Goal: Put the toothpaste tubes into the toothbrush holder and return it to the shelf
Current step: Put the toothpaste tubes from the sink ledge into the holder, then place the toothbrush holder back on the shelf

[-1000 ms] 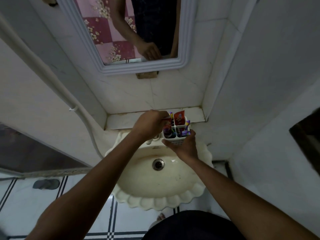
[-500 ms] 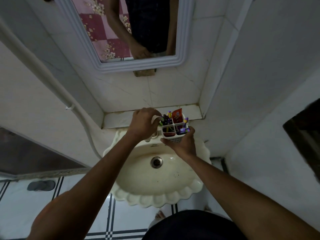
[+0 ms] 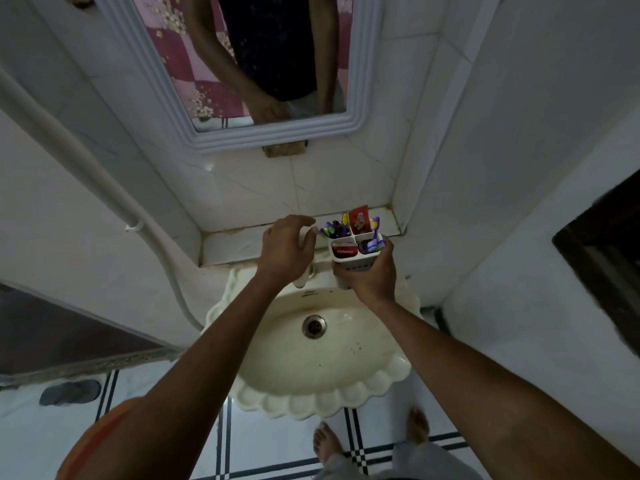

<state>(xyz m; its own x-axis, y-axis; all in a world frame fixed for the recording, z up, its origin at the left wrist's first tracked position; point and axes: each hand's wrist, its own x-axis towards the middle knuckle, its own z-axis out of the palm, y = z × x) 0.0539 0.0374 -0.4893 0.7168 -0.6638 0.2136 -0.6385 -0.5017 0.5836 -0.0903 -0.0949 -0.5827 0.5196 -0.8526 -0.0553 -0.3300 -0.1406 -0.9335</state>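
Observation:
A white toothbrush holder point(image 3: 353, 263) with four compartments is held up over the back of the sink, just in front of the shelf point(image 3: 235, 242). My right hand point(image 3: 372, 275) grips it from below and behind. A red toothpaste tube point(image 3: 344, 251) lies in the near-left compartment and another red tube point(image 3: 359, 220) stands in the far-right one. Purple and yellow toothbrushes point(image 3: 336, 230) fill the other compartments. My left hand point(image 3: 287, 245) hovers just left of the holder, fingers loosely curled and holding nothing.
A cream scalloped sink point(image 3: 322, 358) with a metal drain point(image 3: 313, 326) sits below the hands. A framed mirror point(image 3: 242, 64) hangs above the tiled shelf. A white pipe point(image 3: 104, 188) runs down the left wall. A slipper point(image 3: 69, 393) lies on the tiled floor.
My left hand has let go of the holder's rim and drawn slightly left. The holder has shifted a little to the right, still in my right hand.

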